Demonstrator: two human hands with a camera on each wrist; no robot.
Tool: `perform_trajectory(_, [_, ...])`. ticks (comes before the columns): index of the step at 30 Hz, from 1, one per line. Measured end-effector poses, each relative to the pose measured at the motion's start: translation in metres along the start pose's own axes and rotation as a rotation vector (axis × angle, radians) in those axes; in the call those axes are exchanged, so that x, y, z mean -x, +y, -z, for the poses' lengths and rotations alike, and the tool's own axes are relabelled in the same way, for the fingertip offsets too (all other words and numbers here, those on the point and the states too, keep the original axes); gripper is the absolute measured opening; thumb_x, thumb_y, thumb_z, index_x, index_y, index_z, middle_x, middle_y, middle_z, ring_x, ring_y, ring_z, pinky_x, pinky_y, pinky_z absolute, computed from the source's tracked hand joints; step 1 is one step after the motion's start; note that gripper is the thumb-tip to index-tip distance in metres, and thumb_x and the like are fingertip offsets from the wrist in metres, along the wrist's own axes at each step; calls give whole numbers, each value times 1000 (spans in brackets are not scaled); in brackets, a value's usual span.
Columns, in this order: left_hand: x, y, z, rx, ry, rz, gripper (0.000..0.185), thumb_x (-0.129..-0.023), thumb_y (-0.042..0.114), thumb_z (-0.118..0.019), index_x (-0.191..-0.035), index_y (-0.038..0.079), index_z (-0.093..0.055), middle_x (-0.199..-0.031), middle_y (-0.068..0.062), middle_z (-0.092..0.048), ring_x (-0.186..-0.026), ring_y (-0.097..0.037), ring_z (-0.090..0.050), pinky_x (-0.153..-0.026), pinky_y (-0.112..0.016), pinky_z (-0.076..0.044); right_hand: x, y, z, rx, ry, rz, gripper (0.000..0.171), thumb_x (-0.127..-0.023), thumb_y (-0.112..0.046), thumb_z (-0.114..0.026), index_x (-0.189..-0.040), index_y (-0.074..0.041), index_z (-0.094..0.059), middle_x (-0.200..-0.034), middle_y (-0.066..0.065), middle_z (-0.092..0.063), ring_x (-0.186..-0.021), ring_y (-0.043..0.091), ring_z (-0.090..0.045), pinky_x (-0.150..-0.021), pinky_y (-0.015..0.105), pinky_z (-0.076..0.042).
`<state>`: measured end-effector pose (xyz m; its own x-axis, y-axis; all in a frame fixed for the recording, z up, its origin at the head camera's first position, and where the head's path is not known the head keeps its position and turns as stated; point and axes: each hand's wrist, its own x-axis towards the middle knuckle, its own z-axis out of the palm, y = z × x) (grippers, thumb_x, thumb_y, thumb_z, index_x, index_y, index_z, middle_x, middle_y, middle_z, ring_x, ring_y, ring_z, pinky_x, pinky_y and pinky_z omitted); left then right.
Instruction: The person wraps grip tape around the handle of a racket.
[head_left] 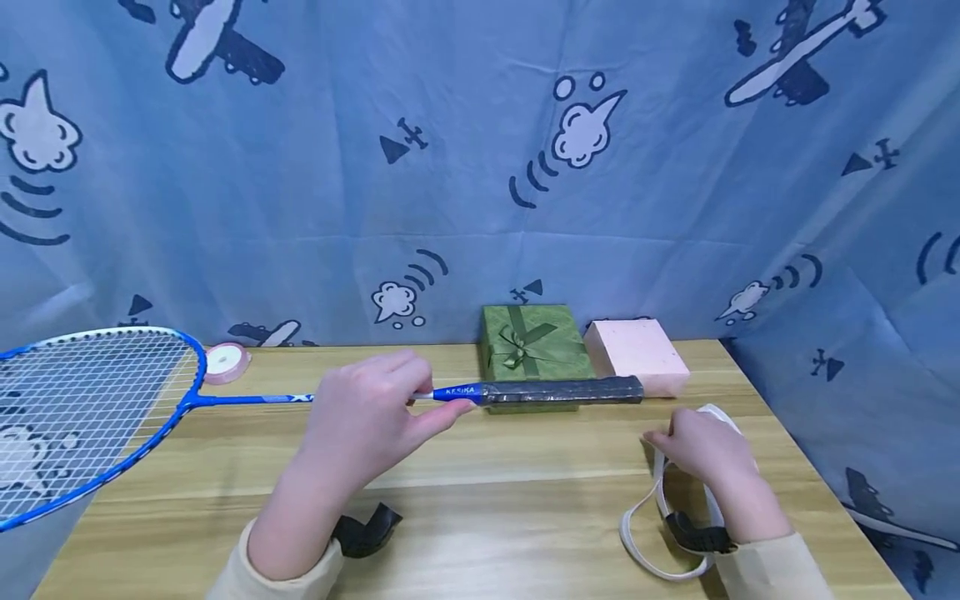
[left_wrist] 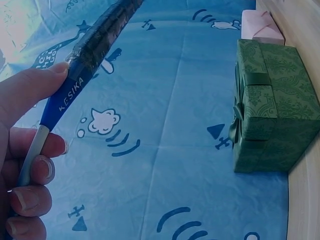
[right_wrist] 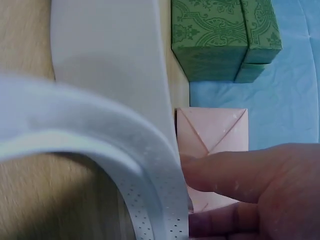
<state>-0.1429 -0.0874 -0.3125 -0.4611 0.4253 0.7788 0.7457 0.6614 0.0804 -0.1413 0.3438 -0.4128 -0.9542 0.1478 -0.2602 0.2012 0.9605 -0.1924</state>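
Observation:
My left hand (head_left: 375,408) grips a blue and white badminton racket (head_left: 247,400) by its shaft, just below the blue cone lettered KESIKA. The racket lies level across the head view, strings to the left and its black wrapped handle (head_left: 562,390) to the right. In the left wrist view, the thumb presses along the cone and the fingers (left_wrist: 32,197) curl round the shaft. On the right, my right hand (head_left: 708,450) pinches a white perforated grip tape (right_wrist: 155,200) between thumb and fingers. The tape (head_left: 628,533) hangs in loose loops below that hand.
A green gift box (head_left: 551,342) with a bow stands at the back of the wooden table (head_left: 480,517), beside a pink box (head_left: 645,354). A pink ribbon roll (head_left: 225,363) sits at the back left. A blue patterned curtain (head_left: 465,192) hangs behind.

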Motion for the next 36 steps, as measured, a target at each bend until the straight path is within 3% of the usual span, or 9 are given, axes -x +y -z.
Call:
perform_trajectory(3, [0, -1, 0, -4, 1, 4, 52, -74, 52, -89, -65, 18, -50, -58, 11, -45, -46, -2, -28, -43, -18, -17, -1, -2, -2, 1, 14, 52, 31, -98, -28, -63, -73, -11, -55, -63, 0, -46, -58, 18, -45, -54, 32, -34])
perform_trajectory(6, [0, -1, -1, -5, -3, 5, 53, -75, 53, -88, -65, 18, -50, -58, 11, -43, -46, -2, -27, -43, -18, -16, 2, -10, -3, -22, 80, 158, 28, -98, -19, -63, -72, -13, -54, -62, -1, -45, -56, 17, -43, -54, 31, -33])
perform_trajectory(10, [0, -3, -1, -18, -15, 13, 53, -76, 54, -87, -65, 19, -49, -58, 11, -43, -46, -2, -28, -43, -18, -16, 13, -36, 6, -137, 151, 394, 27, -99, -19, -69, -74, -19, -58, -65, -7, -47, -58, 10, -42, -54, 28, -35])
perform_trajectory(14, [0, -6, -2, -33, -14, 26, 54, -75, 54, -88, -65, 20, -48, -58, 11, -43, -46, -2, -28, -43, -18, -17, 31, -66, 19, -276, 185, 655, 13, -96, -15, -74, -88, -25, -72, -78, -17, -63, -67, -1, -52, -58, 24, -46])
perform_trajectory(18, [0, -7, -3, -42, -27, 31, 53, -76, 55, -87, -65, 20, -49, -59, 12, -45, -46, -2, -29, -42, -18, -18, 48, -90, 28, -343, 206, 890, 25, -92, -5, -77, -99, -29, -76, -91, -17, -73, -76, -4, -61, -61, 21, -50])
perform_trajectory(22, [0, -7, -4, -53, -48, 37, 53, -77, 57, -86, -66, 19, -50, -61, 11, -46, -46, -3, -30, -42, -18, -18, 61, -110, 33, -404, 195, 1055, 34, -89, 0, -78, -106, -29, -76, -99, -13, -76, -81, -1, -67, -63, 16, -50])
perform_trajectory(26, [-2, -7, -6, -57, -54, 42, 53, -77, 58, -85, -67, 19, -51, -62, 11, -47, -46, -3, -32, -42, -19, -19, 70, -128, 38, -493, 332, 1119, 43, -83, 11, -78, -107, -25, -74, -96, -10, -75, -79, 1, -67, -65, 14, -50])
perform_trajectory(31, [-1, -7, -7, -65, -55, 36, 53, -78, 58, -85, -67, 19, -50, -62, 11, -47, -46, -4, -34, -41, -19, -20, 78, -153, 44, -601, 511, 1065, 44, -76, 18, -79, -98, -19, -74, -91, -7, -75, -78, 1, -67, -67, 15, -53])
perform_trajectory(36, [-1, -7, -7, -76, -43, 25, 53, -78, 57, -85, -68, 19, -50, -63, 10, -48, -47, -5, -35, -41, -19, -21, 79, -176, 45, -680, 551, 993, 25, -83, 6, -81, -92, -16, -75, -85, -8, -75, -74, 0, -67, -70, 16, -56])
